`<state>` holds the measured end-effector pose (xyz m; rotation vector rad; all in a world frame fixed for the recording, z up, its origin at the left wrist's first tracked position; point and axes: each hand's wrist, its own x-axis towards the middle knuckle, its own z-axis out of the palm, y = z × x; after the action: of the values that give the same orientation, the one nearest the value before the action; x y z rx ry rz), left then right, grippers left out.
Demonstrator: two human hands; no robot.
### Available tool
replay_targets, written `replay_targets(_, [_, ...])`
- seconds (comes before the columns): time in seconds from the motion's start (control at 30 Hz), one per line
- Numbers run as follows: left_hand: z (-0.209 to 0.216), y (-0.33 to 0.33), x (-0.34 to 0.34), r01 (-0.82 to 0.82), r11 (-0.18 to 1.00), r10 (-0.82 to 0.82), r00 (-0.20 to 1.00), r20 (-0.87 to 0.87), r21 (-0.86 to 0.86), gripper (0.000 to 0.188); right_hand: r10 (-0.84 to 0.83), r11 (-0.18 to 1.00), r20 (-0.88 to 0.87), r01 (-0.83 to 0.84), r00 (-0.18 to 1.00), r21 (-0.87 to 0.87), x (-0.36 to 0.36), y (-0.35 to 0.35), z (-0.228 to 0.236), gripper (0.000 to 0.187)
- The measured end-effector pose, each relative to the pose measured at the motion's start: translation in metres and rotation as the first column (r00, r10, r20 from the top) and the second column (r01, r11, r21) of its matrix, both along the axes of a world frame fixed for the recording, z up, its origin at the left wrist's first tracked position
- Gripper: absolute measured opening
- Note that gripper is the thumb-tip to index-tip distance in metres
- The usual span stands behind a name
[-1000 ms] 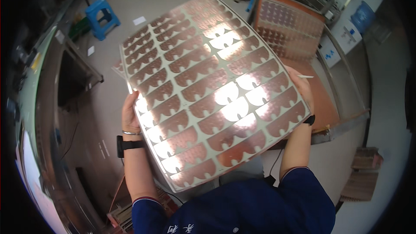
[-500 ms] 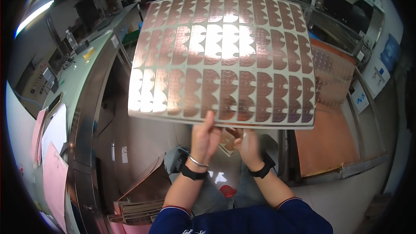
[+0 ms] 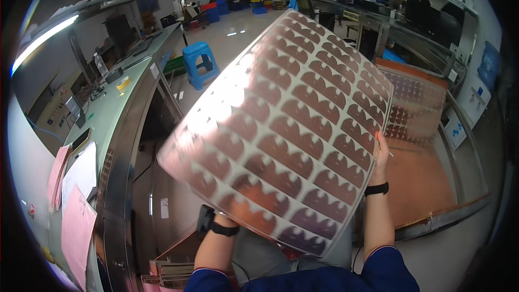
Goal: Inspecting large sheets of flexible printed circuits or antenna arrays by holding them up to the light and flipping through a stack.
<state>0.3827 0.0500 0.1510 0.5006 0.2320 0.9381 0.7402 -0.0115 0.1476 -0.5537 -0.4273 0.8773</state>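
A large thin panel [image 3: 319, 146] with rows of shiny copper-coloured scalloped shapes on a pale ground fills the middle of the view, tilted. My right hand [image 3: 381, 154] grips its right edge, thumb on the front face; the other fingers are mostly behind. Behind the panel's lower left part is my left hand, its fingers hidden; only the wrist with a black band shows below the edge. To the right, a similar patterned panel [image 3: 413, 121] rests on a copper-coloured sheet [image 3: 424, 184] in a metal frame.
On the left runs a long workbench [image 3: 121, 97] with pink sheets [image 3: 78, 232], a white sheet, a phone [image 3: 81, 139] and a tape roll [image 3: 123, 82]. A blue stool [image 3: 199, 65] stands beyond the panel. Below left is a rack of thin boards [image 3: 178, 270]. A water dispenser [image 3: 469, 100] stands far right.
The panel has turned from nearly level to slanted, its far corner pointing up. My right hand has moved from beneath its near edge to its right edge. My left hand has gone behind it.
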Motion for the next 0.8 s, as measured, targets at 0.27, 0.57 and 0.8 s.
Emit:
replay_targets(0.27, [-0.02,0.016,-0.053,-0.033,0.999,0.032,0.99,-0.135,-0.007,0.06,-0.002,0.994,0.269,0.031,0.963,-0.104,0.066,-0.021,-0.022,0.032])
replay_targets(0.57, [-0.02,0.008,-0.053,0.05,0.977,0.015,0.954,-0.3,0.206,0.053,0.217,0.942,0.25,-0.136,0.943,-0.307,0.015,-0.015,0.037,0.037])
replay_targets(0.8, [-0.035,0.007,-0.049,-0.083,0.98,0.136,0.943,-0.304,0.182,0.044,0.23,0.909,0.06,-0.193,0.971,-0.369,0.031,-0.05,-0.007,0.041])
